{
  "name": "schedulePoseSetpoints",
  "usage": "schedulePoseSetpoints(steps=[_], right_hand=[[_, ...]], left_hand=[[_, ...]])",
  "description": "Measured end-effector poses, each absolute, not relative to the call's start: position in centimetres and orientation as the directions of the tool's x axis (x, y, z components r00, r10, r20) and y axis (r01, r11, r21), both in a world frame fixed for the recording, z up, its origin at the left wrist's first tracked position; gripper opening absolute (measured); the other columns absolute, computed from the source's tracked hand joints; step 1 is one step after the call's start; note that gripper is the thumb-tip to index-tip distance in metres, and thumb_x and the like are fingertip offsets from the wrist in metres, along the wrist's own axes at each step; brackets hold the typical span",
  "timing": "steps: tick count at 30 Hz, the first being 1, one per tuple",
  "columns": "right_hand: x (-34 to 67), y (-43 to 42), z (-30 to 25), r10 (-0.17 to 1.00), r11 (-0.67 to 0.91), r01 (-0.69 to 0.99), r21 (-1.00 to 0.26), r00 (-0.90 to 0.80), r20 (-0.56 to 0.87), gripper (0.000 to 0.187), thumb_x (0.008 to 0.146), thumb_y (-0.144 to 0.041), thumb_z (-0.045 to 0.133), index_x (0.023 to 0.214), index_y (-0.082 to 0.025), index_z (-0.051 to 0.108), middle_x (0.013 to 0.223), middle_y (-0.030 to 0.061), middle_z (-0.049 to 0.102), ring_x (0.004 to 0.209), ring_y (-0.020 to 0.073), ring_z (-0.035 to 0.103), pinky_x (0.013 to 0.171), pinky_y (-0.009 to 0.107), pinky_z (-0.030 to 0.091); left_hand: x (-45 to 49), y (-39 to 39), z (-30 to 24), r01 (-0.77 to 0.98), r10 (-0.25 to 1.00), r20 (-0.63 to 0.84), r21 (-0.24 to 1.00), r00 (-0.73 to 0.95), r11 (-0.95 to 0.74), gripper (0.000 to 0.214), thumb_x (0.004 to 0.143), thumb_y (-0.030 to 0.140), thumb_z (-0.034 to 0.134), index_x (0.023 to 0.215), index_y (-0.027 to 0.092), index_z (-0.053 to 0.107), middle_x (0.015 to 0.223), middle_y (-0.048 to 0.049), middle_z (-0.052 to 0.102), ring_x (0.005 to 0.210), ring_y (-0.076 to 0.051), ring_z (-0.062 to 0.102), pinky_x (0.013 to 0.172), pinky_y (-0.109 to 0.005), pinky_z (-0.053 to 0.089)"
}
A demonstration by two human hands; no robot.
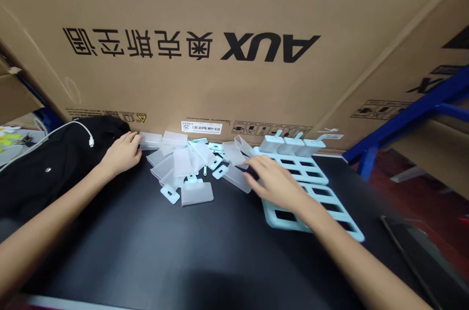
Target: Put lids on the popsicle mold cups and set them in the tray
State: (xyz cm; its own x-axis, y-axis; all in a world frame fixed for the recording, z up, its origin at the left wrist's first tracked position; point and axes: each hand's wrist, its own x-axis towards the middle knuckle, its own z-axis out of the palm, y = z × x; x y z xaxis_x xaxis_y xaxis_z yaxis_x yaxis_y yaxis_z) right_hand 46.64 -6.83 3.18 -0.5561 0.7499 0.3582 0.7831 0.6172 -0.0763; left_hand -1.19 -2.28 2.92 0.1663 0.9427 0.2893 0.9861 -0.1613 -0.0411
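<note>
A loose pile of translucent popsicle mould sleeves (182, 162) and light-blue popsicle stick lids (170, 194) lies on the black tabletop. At its left end my left hand (122, 153) rests with bent fingers, their tips against a translucent sleeve (151, 141); I see no firm grip on it. My right hand (273, 180) hovers at the right end beside another sleeve (237, 179), thumb and forefinger apart. Under and behind this hand lies a light-blue mould rack (322, 179) with rectangular slots. Several lidded moulds (293, 145) stand in its far row.
A large cardboard box (190, 2) with printing walls off the back of the tabletop (157, 256). Black cloth (69, 158) and a white cable (54, 131) lie at the left. Blue metal frame bars (406, 114) stand at the right.
</note>
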Motion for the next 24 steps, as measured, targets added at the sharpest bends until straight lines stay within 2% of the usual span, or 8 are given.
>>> schedulePoseSetpoints(steps=[4,8,11,16,19,24], right_hand=[[43.5,-7.0,1.8,0.724,0.649,0.759,0.05,-0.637,0.265,0.022,0.102,-0.031,0.051,0.116,-0.019,0.064,0.112,0.0123,0.068,0.103,0.03,0.065,0.088,0.043,0.05],[43.9,-7.1,1.3,0.735,0.628,0.774,0.082,-0.624,0.264,0.021,0.102,-0.034,0.054,0.112,-0.018,0.063,0.107,0.0123,0.065,0.099,0.0299,0.063,0.084,0.042,0.049],[44.1,-7.2,1.5,0.742,0.613,0.784,0.1,-0.615,0.267,0.02,0.101,-0.036,0.055,0.105,-0.017,0.063,0.106,0.0128,0.064,0.098,0.0305,0.061,0.083,0.042,0.048],[42.3,-7.2,2.2,0.708,0.646,0.754,0.12,-0.65,0.277,0.022,0.103,-0.034,0.054,0.109,-0.017,0.065,0.114,0.0142,0.068,0.107,0.0306,0.06,0.088,0.042,0.044],[40.7,-6.9,2.6,0.701,0.663,0.731,0.162,-0.682,0.209,0.024,0.102,-0.032,0.054,0.112,-0.014,0.067,0.117,0.0154,0.07,0.109,0.0313,0.06,0.09,0.042,0.042],[38.8,-5.8,2.8,0.732,0.64,0.74,0.207,-0.669,0.128,0.022,0.098,-0.02,0.053,0.11,-0.011,0.069,0.111,0.0174,0.073,0.105,0.0315,0.06,0.083,0.041,0.039]], left_hand=[[-0.5,-2.7,2.8,0.989,0.956,0.255,-0.006,0.144,-0.148,0.048,0.093,0.042,0.042,0.129,0.012,0.053,0.143,-0.0235,0.057,0.14,-0.039,0.052,0.114,-0.052,0.048],[-0.1,-3.3,3.3,0.992,0.981,0.179,0.09,0.072,-0.089,0.043,0.095,0.052,0.047,0.124,0.021,0.051,0.131,-0.0165,0.061,0.112,-0.036,0.066,0.092,-0.049,0.057],[0.0,-3.4,3.1,0.985,0.984,0.173,0.158,0.043,-0.071,0.045,0.092,0.058,0.052,0.12,0.023,0.051,0.125,-0.0129,0.06,0.099,-0.031,0.069,0.09,-0.048,0.057],[0.6,-3.5,2.4,0.965,0.981,0.188,0.244,0.046,-0.092,0.052,0.09,0.069,0.056,0.118,0.025,0.052,0.121,-0.0087,0.058,0.096,-0.027,0.069,0.091,-0.045,0.057],[0.7,-3.5,1.7,0.956,0.971,0.238,0.281,0.022,-0.09,0.057,0.088,0.071,0.059,0.118,0.024,0.052,0.122,-0.0089,0.057,0.097,-0.026,0.068,0.09,-0.044,0.057],[0.3,-3.1,0.7,0.931,0.958,0.287,0.346,0.009,-0.112,0.063,0.087,0.07,0.062,0.125,0.02,0.053,0.127,-0.0116,0.06,0.097,-0.026,0.068,0.087,-0.042,0.058]])
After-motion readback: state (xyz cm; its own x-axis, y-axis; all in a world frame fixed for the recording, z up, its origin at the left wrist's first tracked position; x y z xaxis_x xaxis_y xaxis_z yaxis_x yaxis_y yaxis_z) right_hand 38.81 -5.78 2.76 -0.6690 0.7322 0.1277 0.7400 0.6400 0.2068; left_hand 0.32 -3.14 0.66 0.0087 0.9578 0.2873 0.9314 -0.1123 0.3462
